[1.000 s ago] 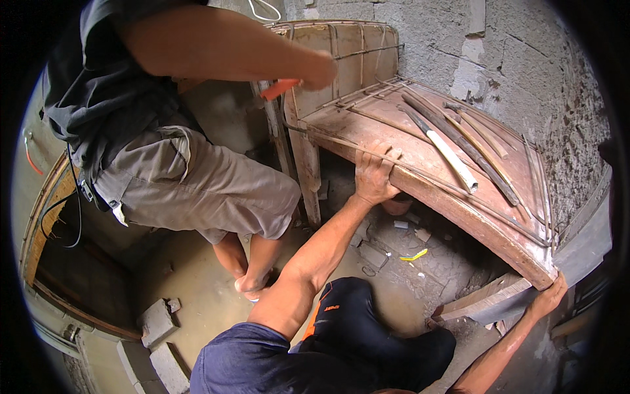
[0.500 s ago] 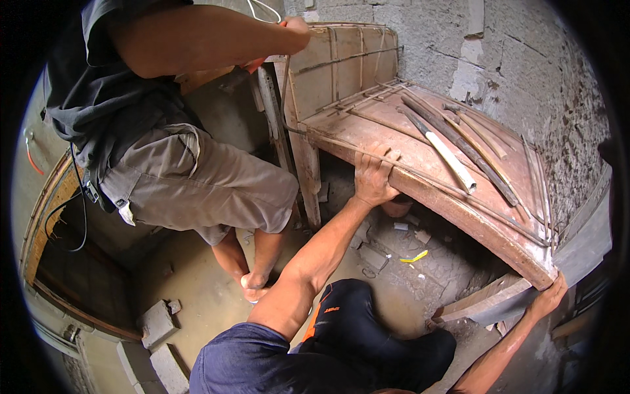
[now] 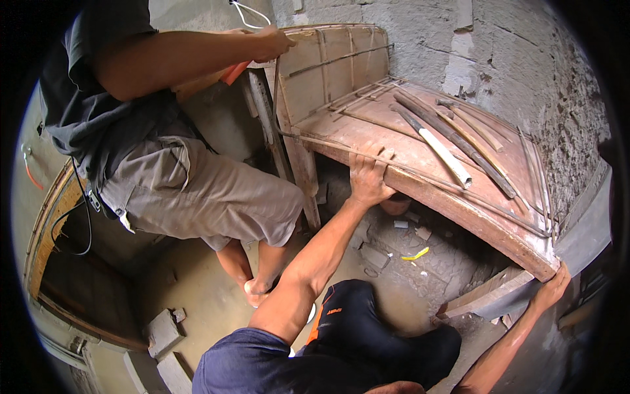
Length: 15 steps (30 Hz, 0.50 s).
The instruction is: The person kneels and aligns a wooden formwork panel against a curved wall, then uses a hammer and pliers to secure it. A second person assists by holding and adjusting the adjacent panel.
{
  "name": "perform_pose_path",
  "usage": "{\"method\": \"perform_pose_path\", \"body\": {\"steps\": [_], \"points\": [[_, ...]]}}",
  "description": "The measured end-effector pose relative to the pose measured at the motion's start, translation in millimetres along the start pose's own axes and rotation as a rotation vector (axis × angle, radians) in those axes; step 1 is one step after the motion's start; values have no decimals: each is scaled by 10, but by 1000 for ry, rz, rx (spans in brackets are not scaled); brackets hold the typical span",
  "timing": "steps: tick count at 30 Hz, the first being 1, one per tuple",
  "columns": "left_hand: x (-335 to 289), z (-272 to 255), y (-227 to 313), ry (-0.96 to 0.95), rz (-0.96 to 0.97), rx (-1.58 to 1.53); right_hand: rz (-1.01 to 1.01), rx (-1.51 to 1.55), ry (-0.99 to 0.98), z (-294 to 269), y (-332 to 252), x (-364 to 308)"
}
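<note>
1. Left: co-worker [image 3: 118, 111] in beige shorts [image 3: 216, 190].
2. Centre: my left hand [image 3: 370, 177] grips wooden platform [image 3: 417, 157] by near edge, fingers curled over.
3. Platform, centre to right, bears white pipe [image 3: 446, 157].
4. Right: my right hand [image 3: 553, 287] against its near right corner; closure, can't tell.

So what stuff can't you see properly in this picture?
All in the head view:
Underside of the pinkish board: hidden by its own top and front edge.
Palm of the left hand: hidden by the hand's own back.
Elbow above the right hand: cut off by the lower edge.
Co-worker's head: cut off by the top edge.
Whole shape of the orange thing: partly behind the co-worker's arm.
</note>
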<state>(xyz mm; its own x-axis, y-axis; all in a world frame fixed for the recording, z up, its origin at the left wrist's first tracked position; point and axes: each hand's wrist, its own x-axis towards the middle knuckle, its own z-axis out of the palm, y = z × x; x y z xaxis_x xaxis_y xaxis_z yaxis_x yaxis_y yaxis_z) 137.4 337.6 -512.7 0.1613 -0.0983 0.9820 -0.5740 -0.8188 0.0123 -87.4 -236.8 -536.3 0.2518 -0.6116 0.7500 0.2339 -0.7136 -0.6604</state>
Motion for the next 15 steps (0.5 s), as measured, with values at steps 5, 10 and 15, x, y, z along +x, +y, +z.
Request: {"method": "perform_pose_path", "body": {"steps": [5, 10, 15], "points": [[-1, 12, -17, 7, 25, 7, 0, -21, 19, 16, 7, -12], [-15, 23, -17, -21, 11, 34, 20, 66, 15, 29, 48, -14], [-29, 31, -29, -8, 24, 35, 14, 83, 9, 31, 60, -15]]}}
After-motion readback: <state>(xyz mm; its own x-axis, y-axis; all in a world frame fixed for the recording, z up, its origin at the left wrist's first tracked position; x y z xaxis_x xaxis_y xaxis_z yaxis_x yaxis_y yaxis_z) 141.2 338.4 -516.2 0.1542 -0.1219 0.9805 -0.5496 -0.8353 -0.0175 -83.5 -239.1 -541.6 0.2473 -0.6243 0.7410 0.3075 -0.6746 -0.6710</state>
